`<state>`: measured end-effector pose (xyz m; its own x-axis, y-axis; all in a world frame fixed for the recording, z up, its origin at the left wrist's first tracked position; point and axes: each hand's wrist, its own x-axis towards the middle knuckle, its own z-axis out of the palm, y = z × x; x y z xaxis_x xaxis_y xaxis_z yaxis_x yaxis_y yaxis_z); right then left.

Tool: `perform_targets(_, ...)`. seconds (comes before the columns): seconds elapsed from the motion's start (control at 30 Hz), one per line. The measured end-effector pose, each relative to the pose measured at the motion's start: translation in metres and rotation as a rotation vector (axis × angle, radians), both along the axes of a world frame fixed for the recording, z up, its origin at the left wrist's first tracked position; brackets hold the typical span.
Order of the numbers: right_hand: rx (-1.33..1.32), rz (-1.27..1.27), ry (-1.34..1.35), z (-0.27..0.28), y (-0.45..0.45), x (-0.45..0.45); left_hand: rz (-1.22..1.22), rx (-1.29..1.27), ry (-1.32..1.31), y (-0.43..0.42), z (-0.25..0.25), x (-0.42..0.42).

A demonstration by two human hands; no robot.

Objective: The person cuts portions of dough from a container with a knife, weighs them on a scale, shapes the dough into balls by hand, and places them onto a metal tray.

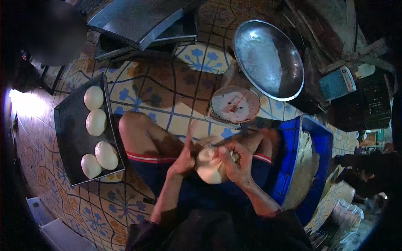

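Note:
A pale ball of dough (pixel 210 169) is between my hands, above my lap. My right hand (pixel 237 164) is closed on its upper right side, thumb and fingers pinching the dough. My left hand (pixel 184 160) stands at the left side of the ball with its thumb raised; its fingers are partly smeared by motion. To the left, a dark tray (pixel 75 129) holds several smooth pale dough balls, among them one at the top (pixel 94 98). Ahead of my knees is a round dial scale (pixel 235 104) with a large metal bowl (pixel 269 60) on it, tilted in view.
A blue crate (pixel 287 163) with pale dough or cloth in it stands by my right knee. Metal trays (pixel 134 21) lie at the top left. At the right are a light blue box (pixel 337 83), a dark crate (pixel 372 100) and plastic bags (pixel 349 217).

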<state>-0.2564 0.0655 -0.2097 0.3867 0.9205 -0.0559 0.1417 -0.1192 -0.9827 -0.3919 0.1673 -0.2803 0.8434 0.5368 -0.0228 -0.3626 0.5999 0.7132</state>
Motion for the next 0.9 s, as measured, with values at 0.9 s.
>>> perform_targets(0.9,0.527,0.542,-0.514,0.013,0.275,-0.287,1.622,1.117,0.867,0.031,0.118,-0.214)
